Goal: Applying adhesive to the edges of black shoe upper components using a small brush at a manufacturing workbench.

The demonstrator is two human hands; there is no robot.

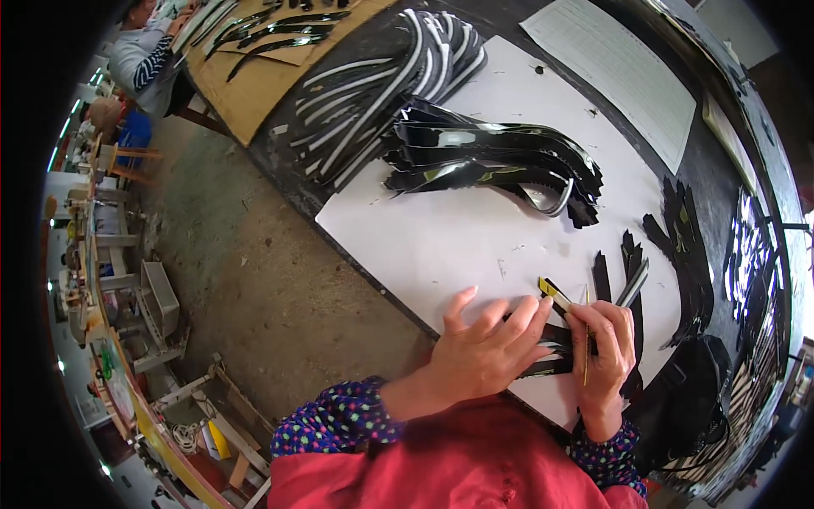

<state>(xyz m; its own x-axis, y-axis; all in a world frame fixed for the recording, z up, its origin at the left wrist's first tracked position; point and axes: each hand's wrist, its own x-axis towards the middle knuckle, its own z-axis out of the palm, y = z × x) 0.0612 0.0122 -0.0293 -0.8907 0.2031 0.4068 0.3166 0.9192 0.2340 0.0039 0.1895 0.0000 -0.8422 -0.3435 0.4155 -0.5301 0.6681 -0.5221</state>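
Note:
My left hand (485, 352) lies with its fingers spread over the near edge of a white sheet (398, 246), its fingertips by short dark strips (551, 363) partly under it. Closed in a pinch, my right hand (606, 348) holds a thin yellowish stick (587, 360) upright. Just ahead of the right fingers is a small yellow-and-black piece (553, 292); whether it is held cannot be told. Beside that hand lie black strips (632, 263) with notched ends and a grey strip (636, 284). Farther back rests a stack of glossy black curved strips (500, 153).
A bundle of black-and-white piping strips (365, 110) is at the far left of the sheet. More black strips (688, 254) lie right, near a black bag (691, 399). A printed paper (619, 76) is at the back. Another person (148, 64) works by cardboard (246, 102).

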